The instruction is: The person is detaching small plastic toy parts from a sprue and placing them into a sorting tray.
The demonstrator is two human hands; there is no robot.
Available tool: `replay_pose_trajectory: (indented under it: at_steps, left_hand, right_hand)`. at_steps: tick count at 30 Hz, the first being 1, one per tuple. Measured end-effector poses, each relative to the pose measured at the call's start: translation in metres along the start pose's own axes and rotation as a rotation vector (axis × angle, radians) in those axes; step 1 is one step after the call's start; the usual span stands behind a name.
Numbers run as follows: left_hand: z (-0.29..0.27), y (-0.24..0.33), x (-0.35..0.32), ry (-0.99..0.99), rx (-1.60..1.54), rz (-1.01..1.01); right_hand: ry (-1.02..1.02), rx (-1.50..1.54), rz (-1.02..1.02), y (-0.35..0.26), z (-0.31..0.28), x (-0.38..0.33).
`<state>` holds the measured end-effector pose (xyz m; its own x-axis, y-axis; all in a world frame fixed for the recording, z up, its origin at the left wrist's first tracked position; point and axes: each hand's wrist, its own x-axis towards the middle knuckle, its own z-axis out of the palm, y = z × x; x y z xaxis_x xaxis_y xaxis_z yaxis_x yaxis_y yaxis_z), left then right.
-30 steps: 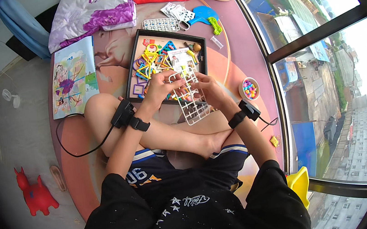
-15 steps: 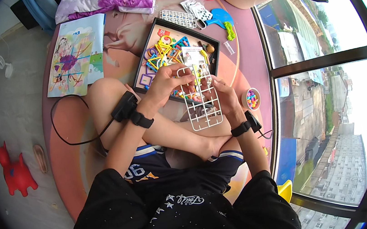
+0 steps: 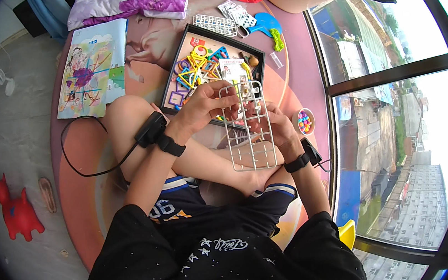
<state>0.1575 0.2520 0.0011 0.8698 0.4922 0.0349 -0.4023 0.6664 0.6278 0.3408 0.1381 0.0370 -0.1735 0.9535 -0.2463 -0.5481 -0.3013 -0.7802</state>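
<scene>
A white plastic sprue frame (image 3: 253, 167), a grid of thin bars with small stubs, is held upright above my crossed legs. My left hand (image 3: 211, 105) pinches its upper left side, the fingertips partly behind the bars. At its right side, my right hand (image 3: 280, 126) has its fingers closed on the bars about halfway up. Whether a small part is also between those fingers, I cannot tell. Just beyond the hands lies a black-rimmed tray (image 3: 175, 67) with colourful plastic shapes (image 3: 189, 77) and a printed card (image 3: 231, 70); the sprue and hands hide its near part.
To the right stands a small cup (image 3: 304, 122) of colourful beads. Beyond the tray are another white sprue (image 3: 214, 25), playing cards (image 3: 236, 12) and a blue paddle-like piece (image 3: 266, 24). A painted sheet (image 3: 85, 78) lies at left. A window (image 3: 395, 119) borders the right side.
The sprue has come slightly lower and nearer to me and stands straighter. My right hand has moved down along its side; my left hand has barely shifted.
</scene>
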Motion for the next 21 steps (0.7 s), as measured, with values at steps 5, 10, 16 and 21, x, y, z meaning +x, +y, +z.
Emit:
replay_pose_trajectory:
  at_steps: [5,10,16,21]
  left_hand:
    - [0.005,0.003,0.0,-0.049,-0.01,0.005]
    - [0.006,0.01,-0.001,0.06,0.18,0.011]
    - [-0.009,-0.011,0.015,0.306,0.518,0.125]
    - [-0.004,-0.006,0.008,0.503,0.9,0.364]
  right_hand:
    - [-0.062,-0.024,-0.026,-0.001,0.009,0.001]
    - [0.255,-0.533,-0.042,-0.021,0.023,0.007]
    - [0.27,-0.951,-0.086,-0.023,-0.004,0.024]
    - [0.266,-1.047,-0.081,-0.021,-0.002,0.033]
